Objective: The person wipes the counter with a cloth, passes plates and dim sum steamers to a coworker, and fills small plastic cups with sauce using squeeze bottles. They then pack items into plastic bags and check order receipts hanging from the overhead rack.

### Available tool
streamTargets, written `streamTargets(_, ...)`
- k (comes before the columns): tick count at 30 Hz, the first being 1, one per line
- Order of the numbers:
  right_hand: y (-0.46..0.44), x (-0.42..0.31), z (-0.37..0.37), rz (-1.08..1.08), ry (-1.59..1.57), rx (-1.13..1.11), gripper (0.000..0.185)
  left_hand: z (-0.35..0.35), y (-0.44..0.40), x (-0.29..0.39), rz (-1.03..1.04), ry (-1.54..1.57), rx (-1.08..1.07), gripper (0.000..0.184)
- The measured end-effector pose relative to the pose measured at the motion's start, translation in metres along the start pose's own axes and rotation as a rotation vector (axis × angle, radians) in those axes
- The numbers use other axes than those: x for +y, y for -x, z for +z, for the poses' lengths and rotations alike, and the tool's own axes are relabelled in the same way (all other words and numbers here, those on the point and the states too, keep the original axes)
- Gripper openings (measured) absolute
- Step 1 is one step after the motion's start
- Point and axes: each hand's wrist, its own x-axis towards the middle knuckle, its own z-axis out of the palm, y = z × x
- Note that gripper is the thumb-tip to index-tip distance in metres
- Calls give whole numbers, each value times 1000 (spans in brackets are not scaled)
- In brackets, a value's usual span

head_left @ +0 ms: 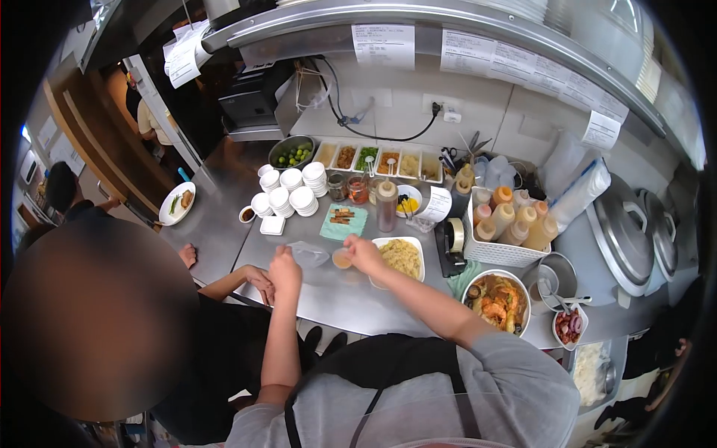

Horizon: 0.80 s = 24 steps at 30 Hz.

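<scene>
My left hand is closed, fingers pinched at the edge of a clear plastic bag that spreads to its right over the steel counter. In my right hand is a small clear sauce cup with light brown contents, held just right of the bag. Below my right wrist stands a square white bowl of yellow noodles or rice, partly covered by my forearm. Behind my hands, a green cloth carries small brown pieces, and a squeeze bottle stands upright beside it.
At left, a co-worker's hand rests near my left forearm. White stacked dishes and a tray row of toppings line the back. A bottle basket, tape dispenser and seafood bowl stand right.
</scene>
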Motion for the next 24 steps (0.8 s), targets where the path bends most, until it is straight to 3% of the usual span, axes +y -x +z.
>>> streamTargets(2,10,-16,-18,-152,-229,234,24,13,9,20,85,52,-191,30)
streamTargets(3,11,-16,-17,-155,-226,233,24,21,16,31,179,158,-144,33)
streamTargets(6,14,-16,-7,-252,-19,131,20,15,40,76,305,513,-96,50)
streamTargets(8,-1,0,11,-146,35,-69,18,10,53,90,388,536,-29,52)
streamTargets(9,-4,6,20,-99,-221,-13,19,4,57,96,465,559,37,54)
streamTargets(10,-13,12,27,-100,-221,-11,19,-3,62,100,467,558,39,54)
streamTargets(12,-24,4,24,-329,53,-332,20,-32,72,108,435,820,-211,59)
streamTargets(16,-19,1,33,-378,162,-329,21,-63,67,95,291,942,-161,57)
streamTargets(20,-23,6,46,-433,274,-327,21,-47,65,58,193,915,-240,50)
streamTargets(22,-33,14,60,-481,273,-416,21,-33,67,44,91,1132,-179,46)
streamTargets(23,-28,4,56,-478,273,-418,21,-34,68,38,28,1231,-171,56)
streamTargets(24,-19,-19,41,-269,350,-423,20,-26,69,29,29,1234,-172,56)
